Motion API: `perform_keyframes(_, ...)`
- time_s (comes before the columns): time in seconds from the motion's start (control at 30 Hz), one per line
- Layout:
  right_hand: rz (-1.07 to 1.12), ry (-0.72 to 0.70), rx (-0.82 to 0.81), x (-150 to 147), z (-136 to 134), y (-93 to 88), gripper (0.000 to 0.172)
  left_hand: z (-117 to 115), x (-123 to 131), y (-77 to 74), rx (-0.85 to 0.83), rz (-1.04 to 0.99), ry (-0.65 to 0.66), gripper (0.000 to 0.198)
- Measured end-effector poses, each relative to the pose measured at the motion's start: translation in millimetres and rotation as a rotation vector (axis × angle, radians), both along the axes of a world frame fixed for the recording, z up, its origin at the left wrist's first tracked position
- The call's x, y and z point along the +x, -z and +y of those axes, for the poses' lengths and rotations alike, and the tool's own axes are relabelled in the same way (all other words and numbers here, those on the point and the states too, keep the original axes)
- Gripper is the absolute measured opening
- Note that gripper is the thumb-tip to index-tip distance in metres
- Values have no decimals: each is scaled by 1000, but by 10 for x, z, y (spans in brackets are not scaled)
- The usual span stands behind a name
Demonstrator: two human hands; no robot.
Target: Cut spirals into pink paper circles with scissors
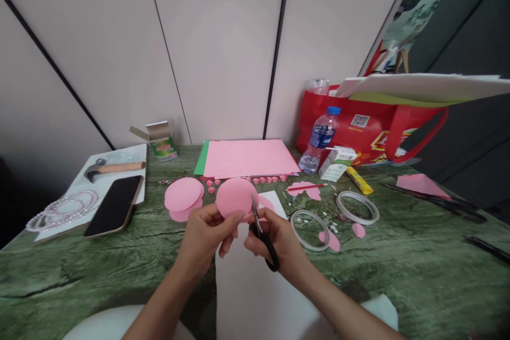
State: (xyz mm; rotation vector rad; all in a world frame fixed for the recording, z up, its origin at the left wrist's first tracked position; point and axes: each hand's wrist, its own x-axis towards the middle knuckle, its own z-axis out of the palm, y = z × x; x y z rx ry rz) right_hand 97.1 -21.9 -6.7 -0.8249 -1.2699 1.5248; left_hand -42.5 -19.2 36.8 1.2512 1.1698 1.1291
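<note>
The paper circle is plain pink, and so is the pile of paper circles. The scissors have black handles and silvery blades. The table is green with dark, wavy streaks like wood. The hammer has a light brown handle and a dark grey head. The phone has a black screen and a gold edge. The water bottle has a bright blue cap and a dark blue label. The shopping bag is red with a black and white square code. The pencil is red.
</note>
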Motion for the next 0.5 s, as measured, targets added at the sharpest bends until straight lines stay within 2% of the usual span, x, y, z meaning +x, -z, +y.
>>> perform_keyframes(0.5,-70,90,-49,-13,-30,-75,26,0,-20,0,23,-22,-27,22)
